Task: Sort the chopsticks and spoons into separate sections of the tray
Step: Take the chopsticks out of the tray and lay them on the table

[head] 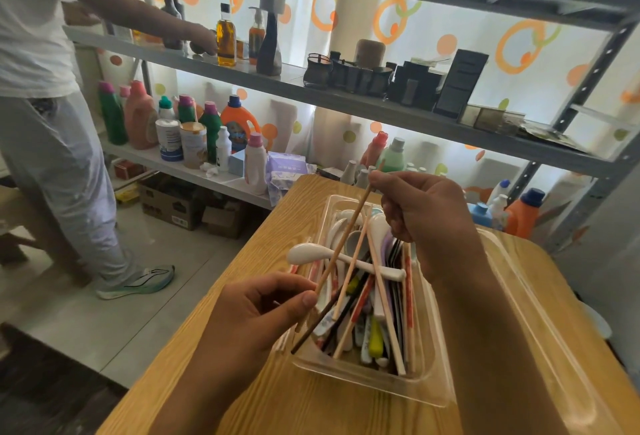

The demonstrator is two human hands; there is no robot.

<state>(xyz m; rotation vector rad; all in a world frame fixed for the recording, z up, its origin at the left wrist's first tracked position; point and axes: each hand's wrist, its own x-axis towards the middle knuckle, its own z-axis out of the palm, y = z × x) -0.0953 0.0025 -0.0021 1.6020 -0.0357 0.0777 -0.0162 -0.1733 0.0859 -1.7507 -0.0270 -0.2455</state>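
Both hands are lifting one pale chopstick (341,239) from the mixed pile: the left hand (263,310) is pinching its near end, the right hand (415,213) its far end, above the clear tray (433,389) on the wooden bench (284,410). Next, probably, placing it apart from the spoons (346,260). Shelves (242,67) of bottles are standing beyond.

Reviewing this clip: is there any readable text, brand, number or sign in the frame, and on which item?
None can be read with confidence.
Purple packet on the low shelf: print too blurred.
White canister: label too small.
Orange detergent bottle: label blurred.
Cardboard box on the floor: dark mark, illegible.
Red-printed chopstick in the tray: markings too small.
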